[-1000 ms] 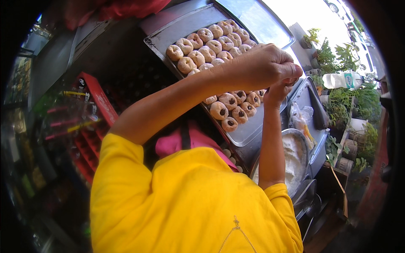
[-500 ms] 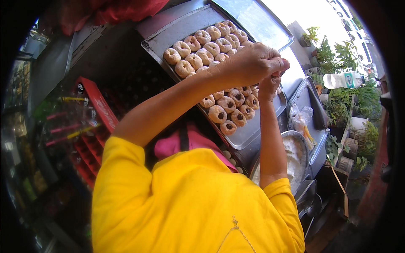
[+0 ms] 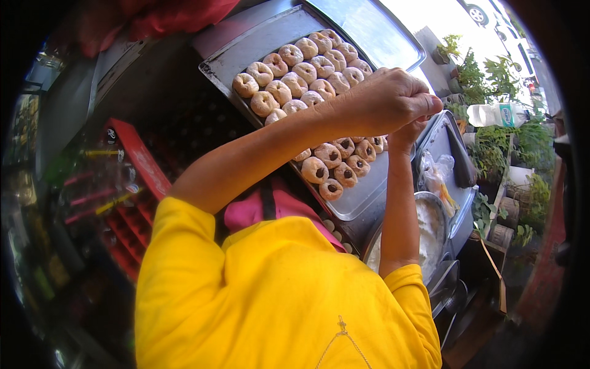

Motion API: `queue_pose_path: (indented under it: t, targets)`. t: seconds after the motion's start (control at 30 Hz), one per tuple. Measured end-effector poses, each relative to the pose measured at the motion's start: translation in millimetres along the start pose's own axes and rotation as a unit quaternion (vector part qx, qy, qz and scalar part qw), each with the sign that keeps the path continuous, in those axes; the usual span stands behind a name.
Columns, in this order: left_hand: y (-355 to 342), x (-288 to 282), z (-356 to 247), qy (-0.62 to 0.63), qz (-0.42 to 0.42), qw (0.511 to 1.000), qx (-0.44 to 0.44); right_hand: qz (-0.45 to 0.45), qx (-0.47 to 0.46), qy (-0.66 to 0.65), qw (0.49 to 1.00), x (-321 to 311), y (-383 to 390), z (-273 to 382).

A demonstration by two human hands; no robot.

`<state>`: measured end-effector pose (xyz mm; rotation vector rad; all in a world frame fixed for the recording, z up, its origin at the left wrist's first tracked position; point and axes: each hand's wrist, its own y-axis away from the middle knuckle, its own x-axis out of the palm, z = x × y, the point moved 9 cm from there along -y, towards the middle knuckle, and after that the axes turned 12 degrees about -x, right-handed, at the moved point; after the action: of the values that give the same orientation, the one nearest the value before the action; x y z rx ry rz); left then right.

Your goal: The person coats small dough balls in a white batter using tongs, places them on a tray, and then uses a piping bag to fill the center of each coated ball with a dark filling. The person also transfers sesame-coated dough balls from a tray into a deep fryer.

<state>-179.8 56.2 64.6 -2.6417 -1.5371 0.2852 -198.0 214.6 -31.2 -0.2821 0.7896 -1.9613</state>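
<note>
Both my hands are together above the right side of a metal tray (image 3: 369, 194). My left hand (image 3: 396, 101) is closed, its thumb pressed against bent fingers, with whatever they hold hidden from view. Just under it my right hand (image 3: 408, 132) is raised and also looks closed; the left hand covers its fingers. Rows of round pale buns (image 3: 305, 72) with pressed-in middles fill the far part of the tray area. Nearer me are buns with dark filling (image 3: 330, 155) in their centres. My left forearm hides some buns between the two groups.
To the right stand a bowl of white flour-like stuff (image 3: 433, 224), a tray (image 3: 452, 144) with a plastic bag (image 3: 437, 175), and a clear bottle (image 3: 491, 115). Potted plants (image 3: 488, 154) lie beyond. A red crate (image 3: 138, 157) is at the left.
Both closed hands have moved a little to the right and slightly lower, staying together. The buns look the same, apart from a small shift of the view.
</note>
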Motion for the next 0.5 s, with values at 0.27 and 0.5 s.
queue_pose_path:
  t: [0.27, 0.5]
  targets:
    - [-18, -2, 3, 0.026, -0.023, 0.998, 0.058, -0.056, 0.071, -0.093, 0.992, -14, -27, -11]
    - [-22, -3, 15, -0.025, -0.044, 0.994, 0.095, 0.005, 0.022, -0.015, 1.0, 4, -18, -27]
